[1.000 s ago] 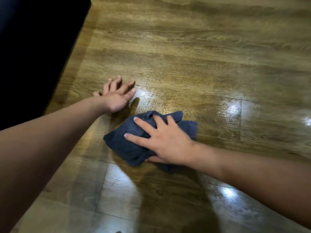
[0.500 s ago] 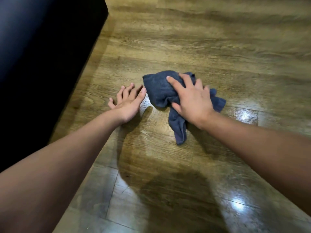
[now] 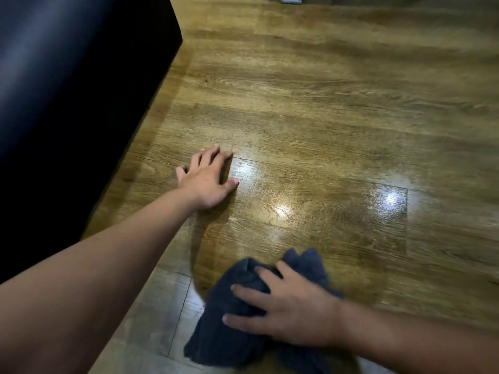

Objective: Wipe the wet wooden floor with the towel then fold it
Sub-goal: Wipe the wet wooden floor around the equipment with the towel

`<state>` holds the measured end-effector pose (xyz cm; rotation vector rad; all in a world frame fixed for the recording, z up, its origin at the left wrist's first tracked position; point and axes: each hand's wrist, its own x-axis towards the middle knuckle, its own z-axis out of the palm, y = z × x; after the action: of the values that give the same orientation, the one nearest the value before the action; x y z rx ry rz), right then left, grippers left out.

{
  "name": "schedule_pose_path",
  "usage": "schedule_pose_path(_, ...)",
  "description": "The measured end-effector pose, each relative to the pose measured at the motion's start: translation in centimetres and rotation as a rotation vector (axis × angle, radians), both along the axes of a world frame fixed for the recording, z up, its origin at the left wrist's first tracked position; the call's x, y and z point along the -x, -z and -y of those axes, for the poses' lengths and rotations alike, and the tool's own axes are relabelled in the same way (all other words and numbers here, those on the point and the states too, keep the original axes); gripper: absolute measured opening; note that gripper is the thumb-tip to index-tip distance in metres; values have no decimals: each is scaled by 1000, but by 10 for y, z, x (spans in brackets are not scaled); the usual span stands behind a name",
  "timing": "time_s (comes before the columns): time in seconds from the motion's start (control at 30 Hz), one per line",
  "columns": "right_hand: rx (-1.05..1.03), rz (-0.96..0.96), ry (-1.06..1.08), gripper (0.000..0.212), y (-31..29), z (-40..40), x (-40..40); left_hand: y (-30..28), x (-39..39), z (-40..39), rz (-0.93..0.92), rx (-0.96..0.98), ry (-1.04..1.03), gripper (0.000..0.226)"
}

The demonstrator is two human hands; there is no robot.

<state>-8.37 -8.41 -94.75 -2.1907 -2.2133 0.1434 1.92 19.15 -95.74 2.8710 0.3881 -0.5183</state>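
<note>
Navy towel [image 3: 237,314] bunched on glossy wooden floor [image 3: 324,130], no writing visible.
Right hand [image 3: 291,311] pressed it, fingers spread; left hand [image 3: 206,182] lay flat, empty.

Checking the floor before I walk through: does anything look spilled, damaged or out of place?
Nothing looks damaged. The brown wooden floor shows glossy patches that may be wet. The right hand presses a bunched dark blue towel; the left hand rests flat.

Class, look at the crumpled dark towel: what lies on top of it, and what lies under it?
The right hand presses on the towel; the wooden floor lies under it, hidden there.
</note>
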Motion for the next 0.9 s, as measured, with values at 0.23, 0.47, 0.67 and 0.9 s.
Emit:
schedule_pose_path(0.23,-10,62,628,86,-3,18,-165,8,7,-12,46,-18,81,69)
schedule_pose_path(0.47,-152,-42,1532,74,6,39,-251,23,14,-9,17,-151,168,68)
schedule_pose_path(0.67,-63,21,1205,85,-4,1,-171,8,5,-17,67,-7,108,64)
schedule_pose_path(0.9,5,-65,418,84,-6,-27,-1,-12,9,-16,12,56,62,47)
